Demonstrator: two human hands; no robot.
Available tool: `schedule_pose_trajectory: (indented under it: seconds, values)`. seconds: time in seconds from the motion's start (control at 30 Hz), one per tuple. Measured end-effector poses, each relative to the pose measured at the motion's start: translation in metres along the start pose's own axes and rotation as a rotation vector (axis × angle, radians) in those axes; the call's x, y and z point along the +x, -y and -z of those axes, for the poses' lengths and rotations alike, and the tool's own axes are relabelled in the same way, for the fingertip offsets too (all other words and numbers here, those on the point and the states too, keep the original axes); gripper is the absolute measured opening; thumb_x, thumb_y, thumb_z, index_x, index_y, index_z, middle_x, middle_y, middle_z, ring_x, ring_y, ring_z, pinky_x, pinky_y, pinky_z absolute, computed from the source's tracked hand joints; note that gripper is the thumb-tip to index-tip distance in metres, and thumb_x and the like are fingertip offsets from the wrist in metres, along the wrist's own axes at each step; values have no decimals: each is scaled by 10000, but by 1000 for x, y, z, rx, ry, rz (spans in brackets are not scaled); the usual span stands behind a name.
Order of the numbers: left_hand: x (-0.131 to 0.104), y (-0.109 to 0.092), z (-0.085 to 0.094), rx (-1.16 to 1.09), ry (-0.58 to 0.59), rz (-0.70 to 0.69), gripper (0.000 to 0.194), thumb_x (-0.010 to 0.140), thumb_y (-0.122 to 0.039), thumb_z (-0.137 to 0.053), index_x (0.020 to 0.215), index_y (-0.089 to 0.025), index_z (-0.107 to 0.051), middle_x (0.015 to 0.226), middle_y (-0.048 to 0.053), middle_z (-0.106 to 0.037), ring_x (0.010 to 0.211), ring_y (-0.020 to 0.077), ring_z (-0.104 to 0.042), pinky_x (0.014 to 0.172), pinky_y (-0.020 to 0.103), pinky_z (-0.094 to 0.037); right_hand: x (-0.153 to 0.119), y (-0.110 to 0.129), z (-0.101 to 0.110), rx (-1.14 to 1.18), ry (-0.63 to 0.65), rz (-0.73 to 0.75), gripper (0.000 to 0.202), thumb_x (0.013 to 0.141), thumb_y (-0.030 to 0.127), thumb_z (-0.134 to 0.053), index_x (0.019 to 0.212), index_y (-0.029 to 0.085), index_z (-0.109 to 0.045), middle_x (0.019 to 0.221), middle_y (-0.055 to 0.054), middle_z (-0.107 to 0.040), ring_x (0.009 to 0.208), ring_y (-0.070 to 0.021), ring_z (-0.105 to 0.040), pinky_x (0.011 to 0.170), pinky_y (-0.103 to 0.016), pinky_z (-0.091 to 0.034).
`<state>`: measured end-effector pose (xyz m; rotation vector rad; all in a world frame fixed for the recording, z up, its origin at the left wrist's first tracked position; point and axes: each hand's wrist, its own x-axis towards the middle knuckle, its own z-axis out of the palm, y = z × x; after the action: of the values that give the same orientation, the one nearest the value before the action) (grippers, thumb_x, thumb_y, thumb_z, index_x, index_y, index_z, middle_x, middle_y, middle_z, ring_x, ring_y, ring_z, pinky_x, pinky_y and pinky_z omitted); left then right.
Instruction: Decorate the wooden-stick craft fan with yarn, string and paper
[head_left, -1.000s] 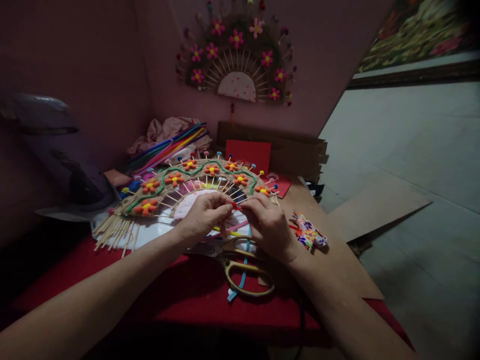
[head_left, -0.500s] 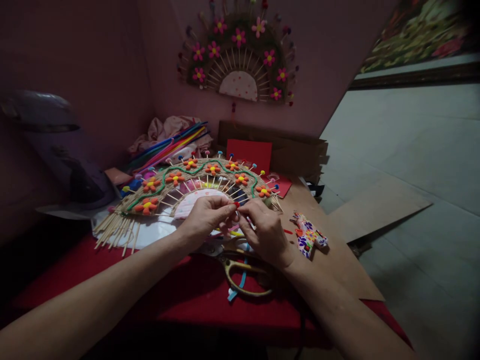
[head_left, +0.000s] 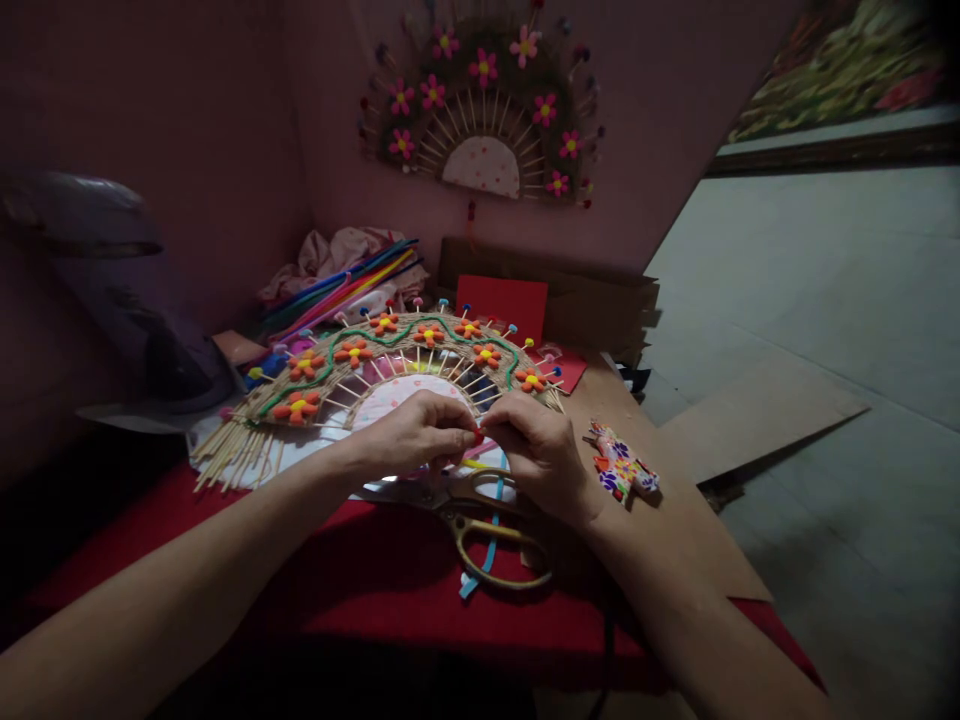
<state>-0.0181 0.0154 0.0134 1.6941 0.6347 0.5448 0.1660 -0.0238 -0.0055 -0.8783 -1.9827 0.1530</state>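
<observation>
My left hand [head_left: 424, 432] pinches a small red piece [head_left: 478, 437] between thumb and fingertips. My right hand [head_left: 541, 450] meets it there, fingers pressed together at the same red piece; whether it grips the piece itself is too small to tell. Just behind my hands lies a half-round fan of sticks and twine [head_left: 401, 341], with orange flowers, a green wavy cord and small coloured tips along its edge. Gold-handled scissors [head_left: 501, 572] rest below my hands, with a light blue strip [head_left: 491, 550] across them.
A patterned animal figure [head_left: 622, 468] lies on brown cardboard [head_left: 686, 530] at the right. Coloured strips [head_left: 352, 290] and cloth are piled behind the fan, near red sheets [head_left: 504, 305]. A similar fan with pink flowers [head_left: 480, 165] hangs on the wall. A purple appliance [head_left: 97, 290] stands left.
Both hands remain together; the left has turned flatter and the red piece sits slightly lower. The whole view has shifted a little.
</observation>
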Motion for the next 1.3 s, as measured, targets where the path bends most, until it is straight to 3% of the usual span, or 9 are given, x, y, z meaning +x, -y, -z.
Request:
schedule_pose_trajectory:
  seconds: [0.1,0.2,0.37,0.47,0.7,0.93,1.3]
  values:
    - [-2,0,2,-117,62,-40,213,778,-321,-647,751,-113,-617,586,-19,-557,440,87,-544,413,197,-460,1,1,-3,269,-76,-231,75,800,156,-621,733,187,-609,692,2,-564,646,-126,-518,594,-255,-418]
    - [-1,2,-1,-205,40,-73,219,783,-315,-658,732,-108,-610,585,-16,-564,436,77,-539,402,187,-461,3,2,-5,530,-80,-425,125,768,242,-682,686,184,-606,624,27,-533,549,-93,-448,515,-230,-368]
    - [0,3,-6,-291,-15,-111,234,758,-320,-683,732,-103,-598,578,-18,-573,403,75,-524,364,189,-452,4,6,-5,693,-87,-560,189,744,320,-716,690,176,-606,567,51,-490,459,-55,-317,421,-204,-256]
    - [0,4,-9,-259,-47,-127,249,745,-340,-688,761,-104,-608,550,-29,-555,393,78,-513,355,193,-446,4,7,-5,665,-99,-555,195,737,331,-716,697,171,-613,560,49,-488,461,-58,-327,415,-200,-262]
    - [2,9,-18,-53,-257,-165,270,725,-368,-699,727,-110,-621,564,-16,-560,403,66,-496,367,174,-405,2,3,-9,450,-132,-430,159,768,279,-644,671,171,-578,582,30,-519,520,-96,-452,479,-220,-372]
    - [6,12,-16,-339,-140,-8,305,708,-391,-727,711,-113,-600,611,7,-616,442,90,-540,395,206,-466,-1,8,-9,2,-172,-179,115,835,167,-532,738,176,-593,661,1,-587,599,-123,-524,585,-245,-418]
    - [5,11,-16,-273,-180,-59,242,752,-334,-685,707,-105,-623,576,-1,-616,425,78,-545,418,186,-439,-2,6,-8,-43,-174,-150,118,847,148,-515,750,182,-573,668,5,-581,585,-122,-513,573,-245,-411]
